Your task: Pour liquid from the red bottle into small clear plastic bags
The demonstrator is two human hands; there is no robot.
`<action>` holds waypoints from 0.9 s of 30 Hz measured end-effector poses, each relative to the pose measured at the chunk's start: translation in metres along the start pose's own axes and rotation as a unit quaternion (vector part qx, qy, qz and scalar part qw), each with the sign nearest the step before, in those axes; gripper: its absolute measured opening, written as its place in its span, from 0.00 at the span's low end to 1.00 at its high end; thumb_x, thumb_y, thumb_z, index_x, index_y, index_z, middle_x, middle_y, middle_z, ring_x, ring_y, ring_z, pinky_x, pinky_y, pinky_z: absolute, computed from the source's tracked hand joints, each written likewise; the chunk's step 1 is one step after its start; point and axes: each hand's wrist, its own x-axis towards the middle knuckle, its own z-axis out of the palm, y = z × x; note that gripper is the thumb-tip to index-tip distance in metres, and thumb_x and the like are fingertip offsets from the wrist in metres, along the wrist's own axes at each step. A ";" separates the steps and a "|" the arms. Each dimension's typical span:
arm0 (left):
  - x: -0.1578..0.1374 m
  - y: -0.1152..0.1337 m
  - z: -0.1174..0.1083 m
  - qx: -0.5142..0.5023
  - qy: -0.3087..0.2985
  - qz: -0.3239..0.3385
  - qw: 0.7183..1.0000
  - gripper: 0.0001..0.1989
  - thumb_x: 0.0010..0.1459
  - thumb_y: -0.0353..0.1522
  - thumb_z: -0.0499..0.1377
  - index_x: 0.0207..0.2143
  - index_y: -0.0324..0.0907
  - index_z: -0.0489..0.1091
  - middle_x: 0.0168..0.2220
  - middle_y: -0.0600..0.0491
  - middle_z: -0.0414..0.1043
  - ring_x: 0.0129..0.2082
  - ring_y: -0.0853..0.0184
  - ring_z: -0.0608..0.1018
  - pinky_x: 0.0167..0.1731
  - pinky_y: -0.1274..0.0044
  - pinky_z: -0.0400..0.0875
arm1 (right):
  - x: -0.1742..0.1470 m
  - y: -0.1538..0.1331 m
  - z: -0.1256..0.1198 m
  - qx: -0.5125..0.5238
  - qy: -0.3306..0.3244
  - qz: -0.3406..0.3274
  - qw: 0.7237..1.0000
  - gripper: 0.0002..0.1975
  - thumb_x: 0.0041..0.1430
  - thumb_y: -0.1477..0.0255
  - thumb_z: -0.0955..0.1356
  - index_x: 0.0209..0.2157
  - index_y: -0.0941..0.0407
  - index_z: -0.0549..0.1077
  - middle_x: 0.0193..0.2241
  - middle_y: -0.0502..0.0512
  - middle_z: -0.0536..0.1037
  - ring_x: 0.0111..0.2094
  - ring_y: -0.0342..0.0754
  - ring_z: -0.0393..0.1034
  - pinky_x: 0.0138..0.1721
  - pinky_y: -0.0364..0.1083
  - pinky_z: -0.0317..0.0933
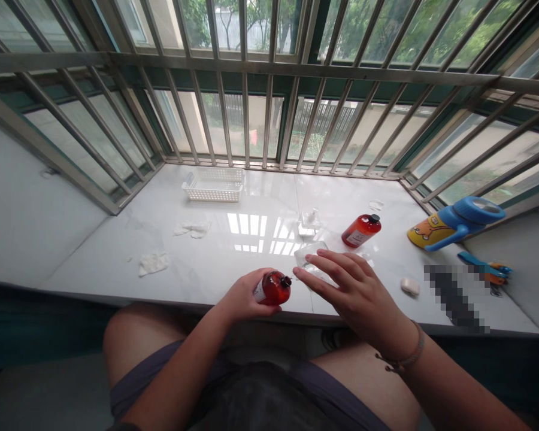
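My left hand (pixel 247 294) is wrapped around a red translucent bottle (pixel 276 290) with a pale label, tilted so that its narrow dark top points right. Whether that top is capped I cannot tell. To the right of it, my right hand (pixel 348 284) has its fingers stretched out and holds nothing I can see. Its fingertips overlap a clear squarish container (pixel 304 256) on the white ledge; whether they touch it is unclear. Just beyond stands a clear pump bottle (pixel 308 224). A second red bottle (pixel 358 232) with a black cap is farther right.
A white perforated basket (pixel 213 187) sits near the barred window. Crumpled white tissues (pixel 153 264) lie on the left of the ledge (pixel 233 257). On the right are a blue and yellow flask (pixel 451 222), a small pale case (pixel 409 287), blue-orange tools (pixel 485 267) and a pixelated dark object (pixel 453 296).
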 end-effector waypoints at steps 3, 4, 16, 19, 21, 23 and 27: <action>0.000 0.001 0.000 0.002 -0.002 -0.003 1.000 0.37 0.49 0.36 0.76 0.62 0.48 0.72 0.60 0.49 0.79 0.56 0.53 0.82 0.58 0.65 0.76 | 0.001 0.000 -0.001 -0.001 0.001 -0.003 1.000 0.30 0.74 0.81 0.66 0.71 0.46 0.68 0.66 0.56 0.76 0.68 0.58 0.67 0.65 0.59 0.59; 0.001 0.002 0.000 0.004 -0.001 -0.004 1.000 0.37 0.49 0.36 0.76 0.62 0.48 0.72 0.60 0.49 0.79 0.56 0.53 0.82 0.58 0.65 0.76 | 0.001 0.000 -0.001 -0.002 0.001 -0.003 1.000 0.30 0.74 0.81 0.66 0.71 0.46 0.68 0.66 0.55 0.76 0.68 0.58 0.67 0.65 0.59 0.59; 0.001 -0.002 0.000 0.007 0.002 -0.005 1.000 0.39 0.49 0.37 0.77 0.63 0.49 0.72 0.59 0.49 0.79 0.56 0.52 0.82 0.58 0.65 0.76 | 0.003 0.001 -0.001 -0.007 0.005 -0.010 1.000 0.29 0.74 0.80 0.67 0.71 0.45 0.68 0.66 0.54 0.76 0.68 0.56 0.67 0.66 0.58 0.58; 0.001 -0.002 0.000 0.010 0.002 0.000 1.000 0.39 0.48 0.37 0.77 0.63 0.49 0.72 0.59 0.49 0.79 0.56 0.53 0.82 0.58 0.65 0.76 | 0.004 0.002 -0.002 -0.006 0.007 -0.016 1.000 0.29 0.74 0.80 0.67 0.70 0.46 0.69 0.67 0.54 0.76 0.69 0.56 0.67 0.67 0.57 0.57; 0.001 -0.002 0.000 0.012 0.003 0.002 1.000 0.39 0.49 0.37 0.77 0.63 0.48 0.72 0.59 0.49 0.79 0.55 0.53 0.82 0.57 0.66 0.76 | 0.005 0.002 -0.003 -0.007 0.008 -0.019 1.000 0.28 0.74 0.80 0.67 0.70 0.46 0.69 0.67 0.53 0.76 0.68 0.56 0.67 0.67 0.57 0.57; 0.001 -0.002 0.000 0.011 0.003 0.002 1.000 0.38 0.49 0.37 0.77 0.62 0.48 0.72 0.59 0.49 0.80 0.55 0.53 0.82 0.57 0.66 0.76 | 0.006 0.002 -0.003 -0.008 0.008 -0.021 1.000 0.28 0.75 0.80 0.66 0.70 0.46 0.70 0.67 0.53 0.76 0.68 0.56 0.67 0.67 0.58 0.57; 0.001 -0.002 0.001 0.009 0.009 -0.001 1.000 0.39 0.48 0.37 0.77 0.63 0.49 0.72 0.59 0.50 0.80 0.56 0.53 0.82 0.58 0.66 0.75 | 0.007 0.002 -0.003 -0.015 0.008 -0.024 1.000 0.26 0.75 0.79 0.66 0.69 0.46 0.70 0.66 0.52 0.76 0.68 0.55 0.68 0.67 0.57 0.56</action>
